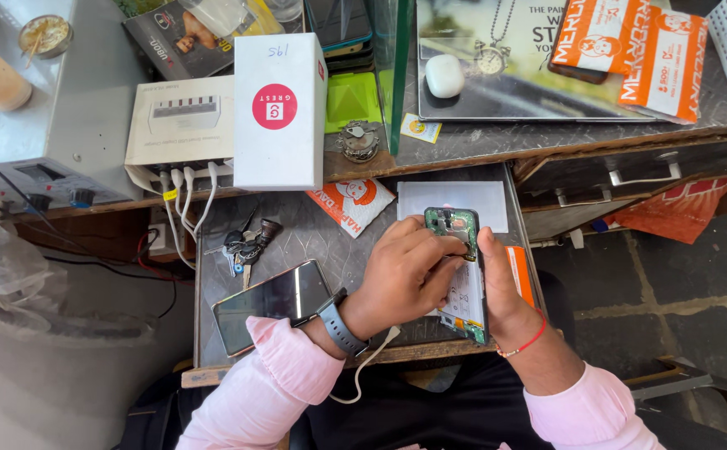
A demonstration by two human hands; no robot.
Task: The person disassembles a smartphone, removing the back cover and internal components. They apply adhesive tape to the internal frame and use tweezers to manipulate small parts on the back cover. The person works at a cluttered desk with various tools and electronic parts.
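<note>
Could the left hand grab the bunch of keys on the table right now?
Probably not straight away. The left hand is busy on the opened phone that the right hand steadies. The bunch of keys lies in the open nearby, with nothing between, so once that hand lets go, it looks reachable.

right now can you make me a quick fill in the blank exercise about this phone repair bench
1. Both hands, left hand and right hand, hold an opened ____ with its back cover off.
2. The bunch of keys lies beside a second phone lying screen ____.
3. The left wrist wears a dark ____.
4. The right wrist wears a thin ____ thread.

Missing words: smartphone; up; smartwatch; red
</note>
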